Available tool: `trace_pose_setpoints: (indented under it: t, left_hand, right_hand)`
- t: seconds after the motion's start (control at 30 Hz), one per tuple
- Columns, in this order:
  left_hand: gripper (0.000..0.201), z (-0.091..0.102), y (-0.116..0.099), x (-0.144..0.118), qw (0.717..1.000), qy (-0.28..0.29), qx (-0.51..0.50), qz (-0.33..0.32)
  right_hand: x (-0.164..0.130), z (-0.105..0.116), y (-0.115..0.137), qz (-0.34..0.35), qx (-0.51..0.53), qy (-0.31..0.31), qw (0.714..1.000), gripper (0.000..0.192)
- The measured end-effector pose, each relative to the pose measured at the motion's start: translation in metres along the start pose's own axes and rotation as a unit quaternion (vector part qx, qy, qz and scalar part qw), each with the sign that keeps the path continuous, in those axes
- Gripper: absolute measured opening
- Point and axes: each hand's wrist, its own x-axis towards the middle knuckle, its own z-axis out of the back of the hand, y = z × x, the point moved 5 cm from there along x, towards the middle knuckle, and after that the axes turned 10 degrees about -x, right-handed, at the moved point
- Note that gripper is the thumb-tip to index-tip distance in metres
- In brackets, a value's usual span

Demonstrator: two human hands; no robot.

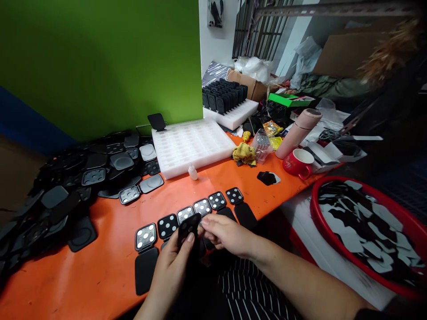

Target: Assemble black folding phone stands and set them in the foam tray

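Just above the orange table's near edge, the left hand (171, 266) pinches a black pad (187, 227) while the right hand (227, 234) fingers its tip.

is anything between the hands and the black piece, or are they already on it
Nothing visible stands between them. The left hand already holds the black piece by its fingertips, and the right hand touches its edge, just above the row of dotted pads on the orange table.

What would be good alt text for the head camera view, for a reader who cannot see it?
Two bare hands work at the near edge of an orange table: the left hand holds a small black pad, and the right hand touches its edge. They hover over a row of black square parts with pale dots; a white foam tray and a red mug lie beyond.
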Motion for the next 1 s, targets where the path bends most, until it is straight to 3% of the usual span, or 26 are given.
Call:
trace_pose_setpoints:
  t: [0.13, 0.3, 0.4, 0.53, 0.73, 0.87, 0.93, 1.0]
  left_hand:
    - [0.035, 0.002, -0.013, -0.009, 0.975, -0.003, 0.183, -0.123]
    - [0.044, -0.003, -0.027, -0.027, 0.896, 0.045, 0.351, -0.27]
    - [0.051, -0.005, -0.029, -0.036, 0.855, 0.071, 0.405, -0.317]
    - [0.056, -0.006, -0.028, -0.04, 0.823, 0.067, 0.442, -0.351]
    - [0.051, -0.009, -0.028, -0.035, 0.82, 0.038, 0.443, -0.359]
    - [0.049, -0.013, -0.026, -0.034, 0.827, 0.036, 0.432, -0.359]
    - [0.045, -0.012, -0.026, -0.03, 0.846, 0.036, 0.403, -0.348]
    - [0.037, -0.006, -0.025, -0.021, 0.888, 0.018, 0.351, -0.297]
  right_hand:
    - [-0.004, -0.005, 0.0, -0.002, 0.043, 0.008, 0.999, 0.035]
    - [-0.013, -0.015, -0.006, -0.073, 0.204, 0.08, 0.973, 0.031]
    - [-0.016, -0.016, -0.008, -0.085, 0.222, 0.096, 0.967, 0.027]
    - [-0.013, -0.018, -0.011, -0.07, 0.229, 0.059, 0.969, 0.025]
    - [-0.008, -0.023, -0.016, -0.047, 0.265, -0.034, 0.963, 0.025]
    - [-0.007, -0.021, -0.019, -0.048, 0.283, -0.059, 0.956, 0.027]
    - [-0.006, -0.02, -0.02, -0.045, 0.291, -0.059, 0.954, 0.03]
    - [-0.005, -0.021, -0.019, -0.043, 0.3, -0.035, 0.952, 0.03]
